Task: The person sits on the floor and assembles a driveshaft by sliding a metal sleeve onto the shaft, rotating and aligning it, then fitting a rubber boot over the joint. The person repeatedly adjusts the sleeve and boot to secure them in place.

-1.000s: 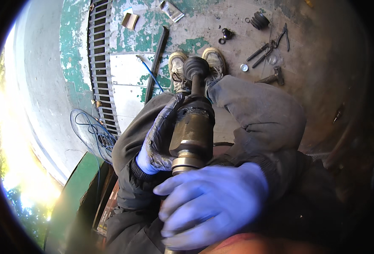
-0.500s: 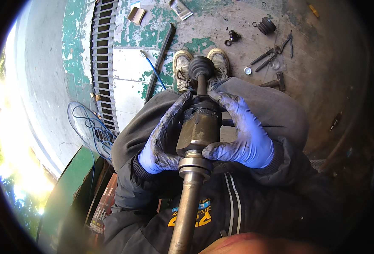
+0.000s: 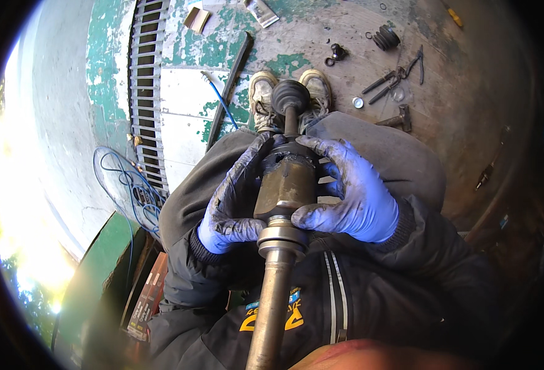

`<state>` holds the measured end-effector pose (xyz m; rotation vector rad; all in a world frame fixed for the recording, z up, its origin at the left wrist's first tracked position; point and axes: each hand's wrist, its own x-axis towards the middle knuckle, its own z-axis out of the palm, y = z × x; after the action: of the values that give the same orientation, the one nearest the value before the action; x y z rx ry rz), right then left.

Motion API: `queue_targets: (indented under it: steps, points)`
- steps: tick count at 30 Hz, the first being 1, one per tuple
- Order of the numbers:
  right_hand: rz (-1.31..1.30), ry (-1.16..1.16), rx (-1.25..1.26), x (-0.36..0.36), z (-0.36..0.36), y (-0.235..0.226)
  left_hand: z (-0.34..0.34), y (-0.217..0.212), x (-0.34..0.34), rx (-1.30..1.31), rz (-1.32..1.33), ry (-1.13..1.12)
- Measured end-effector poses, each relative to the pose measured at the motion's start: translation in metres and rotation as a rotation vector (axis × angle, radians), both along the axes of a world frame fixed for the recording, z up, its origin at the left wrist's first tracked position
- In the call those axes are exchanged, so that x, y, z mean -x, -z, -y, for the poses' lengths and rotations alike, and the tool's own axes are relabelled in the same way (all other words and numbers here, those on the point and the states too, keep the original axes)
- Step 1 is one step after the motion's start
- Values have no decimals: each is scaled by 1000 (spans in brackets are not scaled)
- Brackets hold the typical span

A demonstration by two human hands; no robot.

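A drive shaft lies along my body, its bare metal tube [image 3: 275, 277] running down over my jacket. The dark joint housing [image 3: 285, 188] sits between my hands, with black grease around its far rim. Beyond it, a thin shaft leads to a black ribbed rubber boot [image 3: 290, 97] above my shoes. My left hand [image 3: 225, 216], in a grease-blackened blue glove, is closed around the housing's left side, thumb near the steel bearing ring [image 3: 283, 239]. On the right side my right hand [image 3: 364, 197], gloved likewise, grips the housing, thumb low and index finger at the far rim.
On the floor ahead right lie pliers [image 3: 397, 79], a hammer [image 3: 401, 118], a loose ribbed boot [image 3: 386, 38] and a small round cap [image 3: 357, 102]. To the left are a dark bar [image 3: 232, 86], a blue-handled tool [image 3: 220, 98], a drain grate [image 3: 146, 89] and a blue hose [image 3: 127, 179].
My right hand has shifted slightly, its index finger reaching further over the far rim and its lower fingers now showing beside the housing. The whole view has moved a little; the left hand keeps its hold.
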<state>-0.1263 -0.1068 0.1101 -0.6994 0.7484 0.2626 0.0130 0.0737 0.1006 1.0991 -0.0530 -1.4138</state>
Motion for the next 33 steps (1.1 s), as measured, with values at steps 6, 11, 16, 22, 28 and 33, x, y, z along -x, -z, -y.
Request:
queue_targets:
  steps: [6,11,16,22,28,33]
  points:
    - [3,-44,59,-5,-1,4,-9,17,-3,5,86,117]
    - [11,-13,83,-2,-5,5,-17,23,-4,-10,238,220]
    - [55,107,55,1,-14,10,-18,24,-6,-1,250,232]
    - [11,130,17,2,-16,4,-14,18,-4,-9,147,157]
    - [59,48,28,-3,-4,7,-13,13,-7,5,45,75]
    - [85,-34,73,4,2,5,-13,13,-1,66,40,29]
